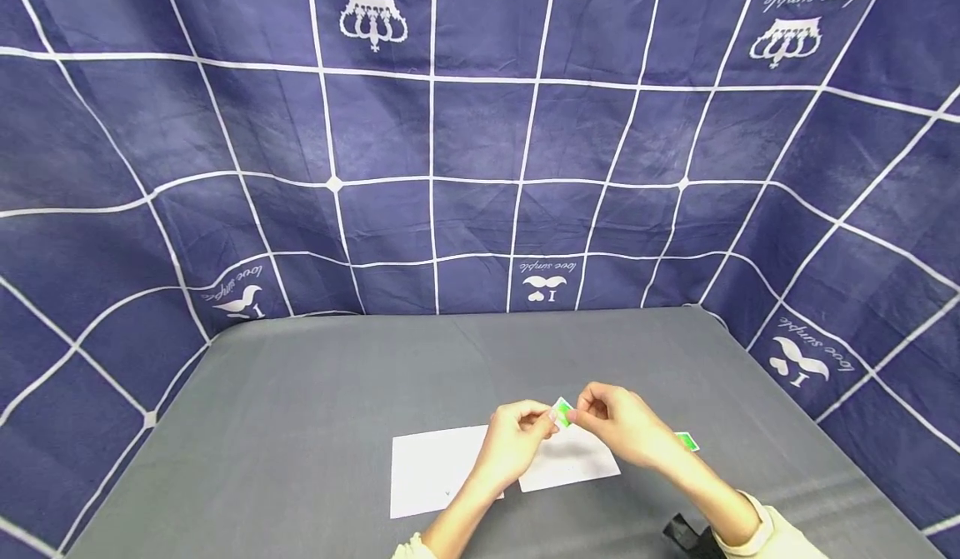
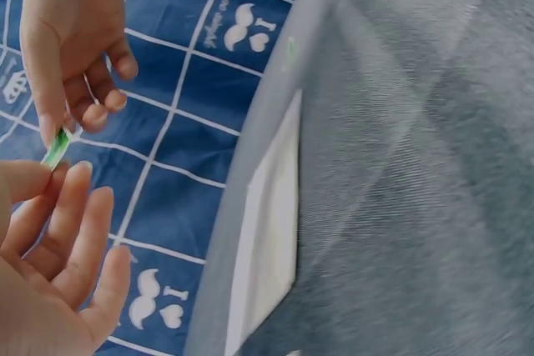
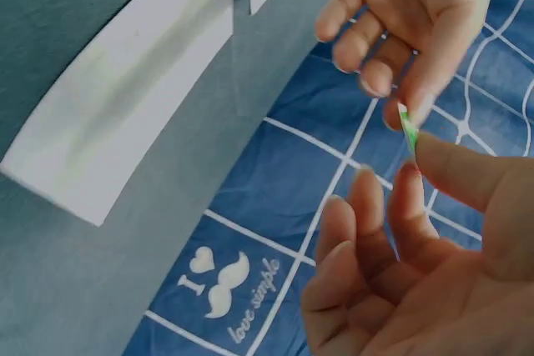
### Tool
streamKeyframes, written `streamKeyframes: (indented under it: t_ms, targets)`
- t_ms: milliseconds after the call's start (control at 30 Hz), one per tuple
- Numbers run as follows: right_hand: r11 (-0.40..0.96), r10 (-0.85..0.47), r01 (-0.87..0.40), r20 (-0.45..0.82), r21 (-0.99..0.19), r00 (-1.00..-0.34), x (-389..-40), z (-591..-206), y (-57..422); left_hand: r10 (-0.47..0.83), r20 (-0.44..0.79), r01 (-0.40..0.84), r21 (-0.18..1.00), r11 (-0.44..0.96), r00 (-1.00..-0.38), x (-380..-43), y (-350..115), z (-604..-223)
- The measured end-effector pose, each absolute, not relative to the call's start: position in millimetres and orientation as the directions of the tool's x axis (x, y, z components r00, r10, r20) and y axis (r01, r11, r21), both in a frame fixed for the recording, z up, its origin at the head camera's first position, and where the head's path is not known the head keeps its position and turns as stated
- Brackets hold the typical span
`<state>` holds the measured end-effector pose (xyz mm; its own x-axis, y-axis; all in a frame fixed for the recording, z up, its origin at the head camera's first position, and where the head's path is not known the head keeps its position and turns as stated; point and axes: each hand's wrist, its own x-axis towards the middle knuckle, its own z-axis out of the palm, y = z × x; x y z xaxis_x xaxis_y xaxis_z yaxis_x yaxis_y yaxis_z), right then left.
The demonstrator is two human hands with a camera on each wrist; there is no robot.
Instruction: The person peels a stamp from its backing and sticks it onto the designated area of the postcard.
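Observation:
A small, thin green-and-white square (image 1: 562, 413) is held up between both hands, above the white sheets. My left hand (image 1: 513, 442) pinches one edge of it between thumb and fingertip. From the opposite side, my right hand (image 1: 618, 421) pinches another edge with thumb and index finger. Seen in the right wrist view, the square (image 3: 409, 133) is nearly edge-on, with the other fingers of both hands loosely bent away from it. Under the hands lie a left white sheet (image 1: 427, 471) and a right white sheet (image 1: 573, 463), both partly hidden.
Another green-and-white piece (image 1: 687, 441) lies on the grey tabletop (image 1: 300, 426), just beyond the right forearm. A black object (image 1: 681, 532) is near the right sleeve at the front. Blue cloth (image 1: 480, 134) with white lines hangs behind and at the sides.

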<state>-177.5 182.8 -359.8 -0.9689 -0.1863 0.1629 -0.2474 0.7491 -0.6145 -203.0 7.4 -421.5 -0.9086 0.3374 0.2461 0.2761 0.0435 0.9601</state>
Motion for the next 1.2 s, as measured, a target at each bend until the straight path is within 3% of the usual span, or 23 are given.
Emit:
streamKeyframes:
  t_ms: [133,267,467,867,1200]
  targets:
    - [0.689,-0.126,-0.220,0.185,-0.690,-0.975,-185,-363,169,0.282,0.244,0.261,0.965,0.024,-0.928,-202,0,-418]
    - [0.543,-0.136,-0.244,0.202,-0.804,-0.970,-190,-365,155,0.264,0.223,0.225,0.974,-0.025,-0.938,-200,-8,-412]
    - [0.290,-0.081,-0.106,0.086,-0.951,-0.993,-193,-363,139,0.256,0.199,0.168,0.976,-0.140,-0.946,-197,-17,-401]
    - [-0.067,-0.316,-0.080,0.098,-0.994,-0.944,-201,-364,123,0.331,0.168,0.090,0.967,-0.238,-0.929,-199,-39,-387]
    - [-0.171,-0.363,-0.086,0.144,-0.981,-0.921,-209,-351,113,0.364,0.222,0.129,0.956,-0.263,-0.904,-209,-48,-373]
